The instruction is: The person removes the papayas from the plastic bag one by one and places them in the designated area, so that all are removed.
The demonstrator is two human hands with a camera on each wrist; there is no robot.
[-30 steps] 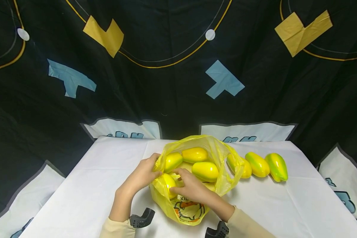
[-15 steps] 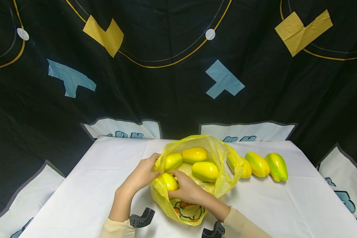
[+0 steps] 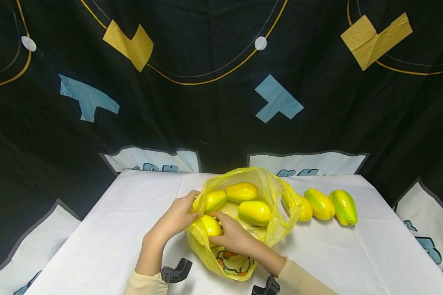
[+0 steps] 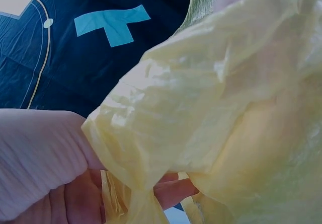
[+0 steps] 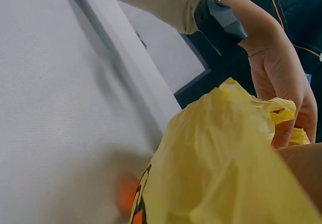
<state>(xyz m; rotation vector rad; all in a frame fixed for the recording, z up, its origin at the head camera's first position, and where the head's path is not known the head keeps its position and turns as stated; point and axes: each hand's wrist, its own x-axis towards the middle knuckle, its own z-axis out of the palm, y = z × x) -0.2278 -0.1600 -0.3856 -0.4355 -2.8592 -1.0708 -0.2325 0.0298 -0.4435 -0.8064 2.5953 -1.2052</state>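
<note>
A yellow plastic bag (image 3: 230, 264) stands with its mouth spread on the table. My left hand (image 3: 177, 214) grips the left rim; the left wrist view shows bunched plastic between the fingers of that left hand (image 4: 75, 196). Inside the bag, my right hand (image 3: 234, 235) holds a yellow papaya (image 3: 210, 225) at the near left, thumb on the near side and fingers on the far side. A greenish-yellow papaya (image 3: 215, 200), a yellow papaya (image 3: 242, 191) and another papaya (image 3: 254, 212) lie deeper in the bag. The bag's wall hides most of the right hand in the right wrist view.
Right of the bag, three more papayas sit in a row on the white table (image 3: 96, 246): one papaya (image 3: 305, 209) partly behind the bag's handle, a middle papaya (image 3: 320, 204) and a greener papaya (image 3: 343, 207). A black curtain (image 3: 206, 123) hangs behind.
Over the last second my right hand has shifted slightly left and closed round the near-left papaya, which has turned a little. The left hand keeps its place on the rim.
</note>
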